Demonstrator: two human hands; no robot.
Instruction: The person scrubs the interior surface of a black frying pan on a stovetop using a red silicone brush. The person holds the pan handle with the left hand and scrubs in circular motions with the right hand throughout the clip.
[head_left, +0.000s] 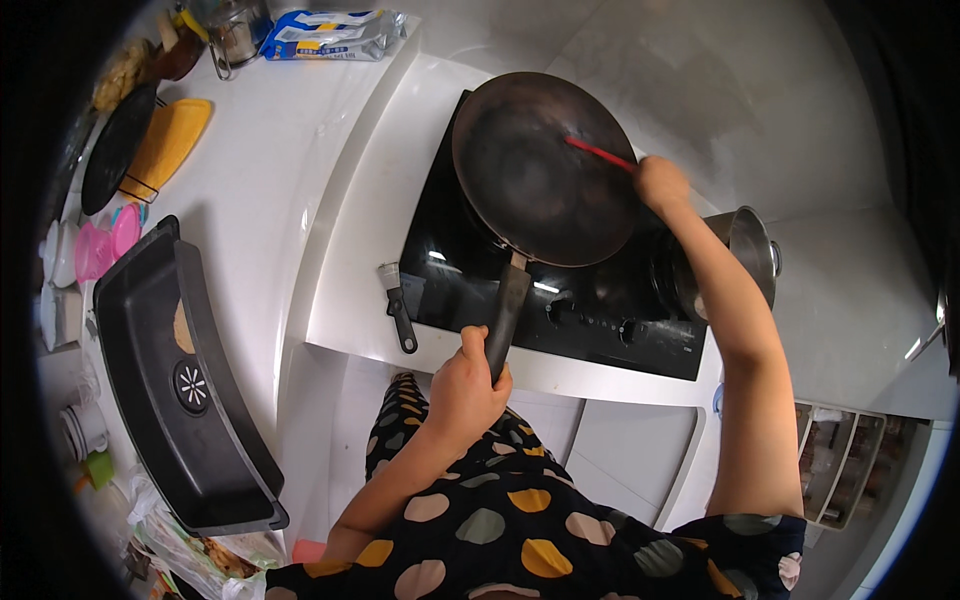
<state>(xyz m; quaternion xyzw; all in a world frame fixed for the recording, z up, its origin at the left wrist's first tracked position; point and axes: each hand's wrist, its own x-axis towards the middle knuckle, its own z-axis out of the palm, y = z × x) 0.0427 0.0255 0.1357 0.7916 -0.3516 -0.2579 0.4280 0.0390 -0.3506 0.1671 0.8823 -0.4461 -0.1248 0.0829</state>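
My left hand (466, 386) is closed around the black handle (508, 315) of a dark, round pan (532, 180). The pan is above the black glass cooktop (592, 307) and covers much of it; its broad face shows dull, uneven patches. In my right hand (662, 184), at the pan's right edge, is a thin red tool (600, 154). Its far end meets or hovers over the pan's face, and the type of tip cannot be made out. A scraper with a black handle (401, 319) lies on the white counter, left of the cooktop's front corner.
A steel pot (739, 247) stands on the right of the cooktop, partly behind my right forearm. To the left is a black sink (142, 330) with a drain strainer (191, 386). A blue-and-silver packet (334, 36) and a steel container (238, 34) sit at the back left.
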